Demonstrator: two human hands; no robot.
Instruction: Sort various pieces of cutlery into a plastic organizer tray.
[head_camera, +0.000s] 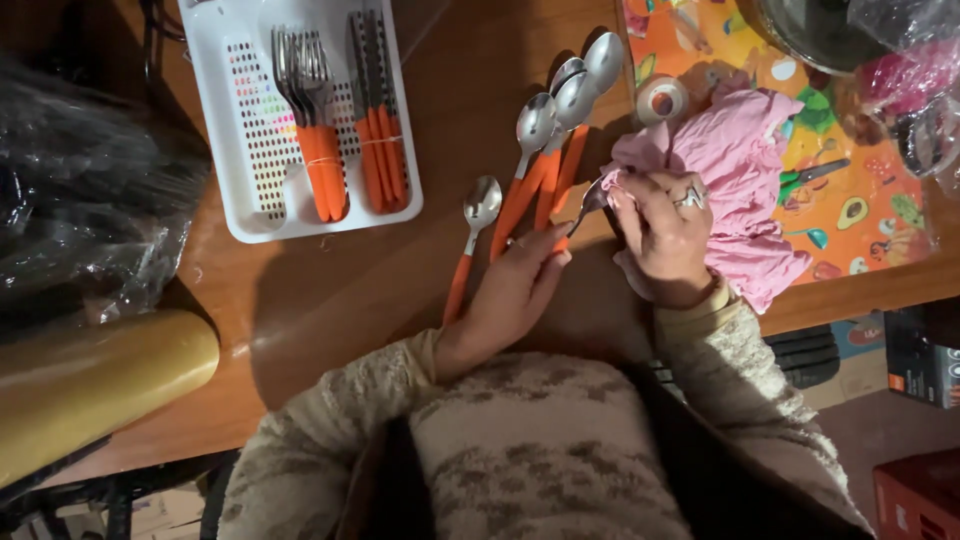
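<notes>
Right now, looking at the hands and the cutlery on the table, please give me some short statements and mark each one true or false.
1. The left hand holds a spoon by its orange handle. True.
2. The right hand presses a blue cloth on the spoon. False: it is a pink cloth.
3. The white tray holds forks and knives with orange handles. True.
4. The loose spoons lie inside the tray. False: they lie on the wooden table, right of the tray.
5. The right hand wears a ring. True.
</notes>
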